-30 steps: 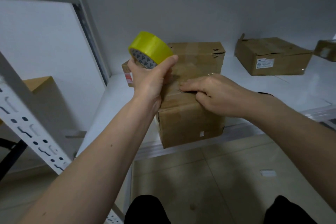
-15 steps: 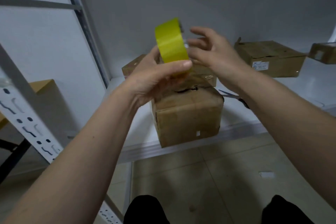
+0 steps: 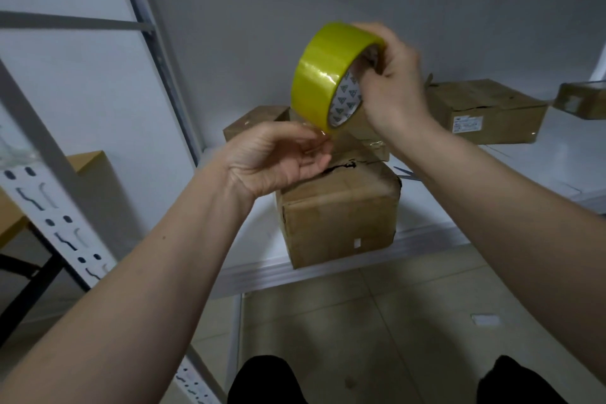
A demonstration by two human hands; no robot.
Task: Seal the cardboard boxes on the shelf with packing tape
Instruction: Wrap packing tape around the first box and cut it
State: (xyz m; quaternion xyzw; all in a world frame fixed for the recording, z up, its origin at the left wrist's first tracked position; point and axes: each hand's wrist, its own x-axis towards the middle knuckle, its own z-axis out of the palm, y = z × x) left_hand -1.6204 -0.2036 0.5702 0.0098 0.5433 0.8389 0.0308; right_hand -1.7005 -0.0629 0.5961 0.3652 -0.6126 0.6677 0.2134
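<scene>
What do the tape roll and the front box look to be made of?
Tape roll: glossy yellow plastic film, judging by the sheen, on a printed core, probably cardboard. Front box: matte brown cardboard, creased, its top seam torn.

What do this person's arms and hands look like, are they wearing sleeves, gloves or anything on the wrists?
Both forearms are bare all the way to the frame edge, with no sleeves in view. The left hand and right hand have no gloves, and no watch or wristband shows. Any ring is too blurred to tell. Dark trousers show at the bottom edge.
</scene>
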